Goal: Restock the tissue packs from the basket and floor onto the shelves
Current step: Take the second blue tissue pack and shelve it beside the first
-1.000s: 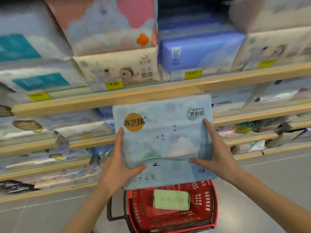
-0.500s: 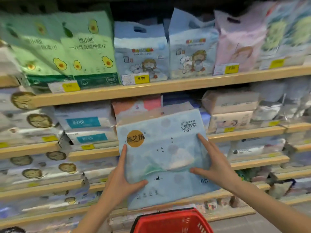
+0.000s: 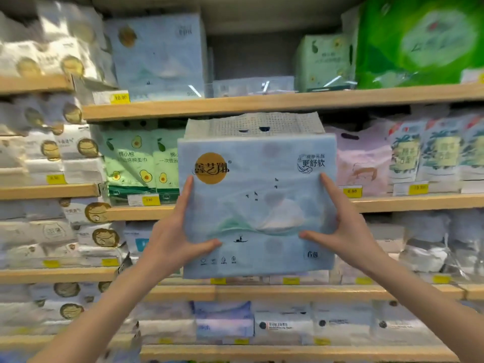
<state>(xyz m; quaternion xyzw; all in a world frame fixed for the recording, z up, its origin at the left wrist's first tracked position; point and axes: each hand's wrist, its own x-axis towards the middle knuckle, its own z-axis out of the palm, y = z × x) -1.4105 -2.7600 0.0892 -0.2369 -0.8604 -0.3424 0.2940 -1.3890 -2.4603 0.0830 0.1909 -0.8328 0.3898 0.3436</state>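
- Head view: you hold the pale blue, square, film-wrapped tissue pack [image 3: 258,208] in the air in front of the shelves. Its perforated top flap is just under the front lip of the pale wooden top shelf [image 3: 262,102].
- Your left hand [image 3: 172,239] and right hand [image 3: 345,231] clamp the pack from either side. The thumbs press across its front face and the fingers [image 3: 187,191] lie up along its side edges.
- The flap and upper corners will likely catch on that wooden lip if you lift straight up. The film would crumple, or the pack would twist in your grip.
- Nothing supports the pack from below. The wrap looks smooth and slick and the filling soft, so a hard squeeze from the sides may bow it and let it slide down.
- The likely slot is the gap beside the matching pale blue upright pack [image 3: 159,53] on the top shelf. Some low, blurred clear-wrapped packs [image 3: 251,86] already lie in it. A careless push could shove them back or leave your pack sitting crooked on them.
- The glossy green bulging bag [image 3: 419,43] to the right looks slippery, and a knock from your elbow might shift it.
- The pack itself reads as a flat, cushiony slab with a round gold logo on thin, matte film.
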